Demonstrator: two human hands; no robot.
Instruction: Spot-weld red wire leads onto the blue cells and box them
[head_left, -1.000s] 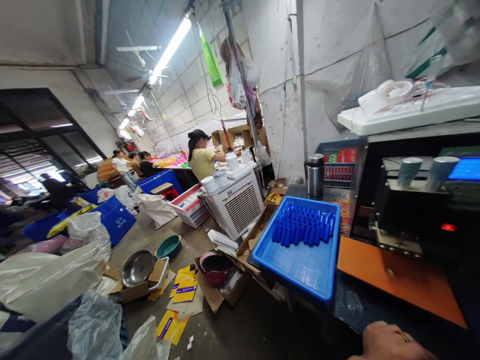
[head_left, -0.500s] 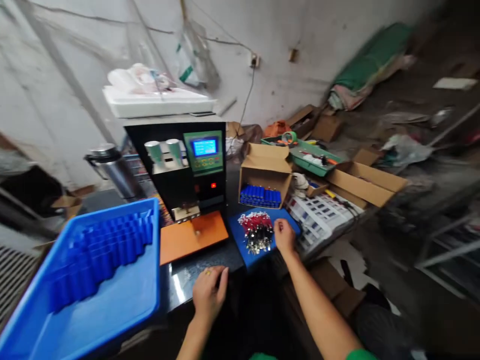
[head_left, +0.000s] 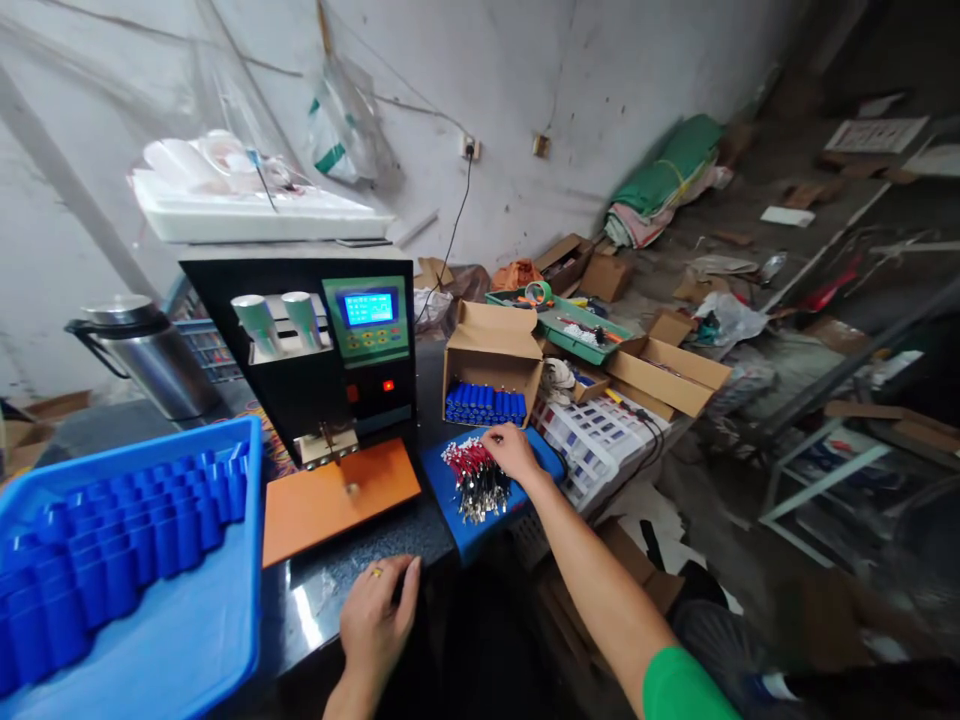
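Your right hand is resting open-fingered on red-and-black wire leads, gripping nothing clearly; your left hand is lying flat, empty, on the black table.

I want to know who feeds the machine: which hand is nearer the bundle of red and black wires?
Right. The right hand rests on the bundle of red and black wires at its far edge; the left hand lies flat on the black tabletop, well short of it.
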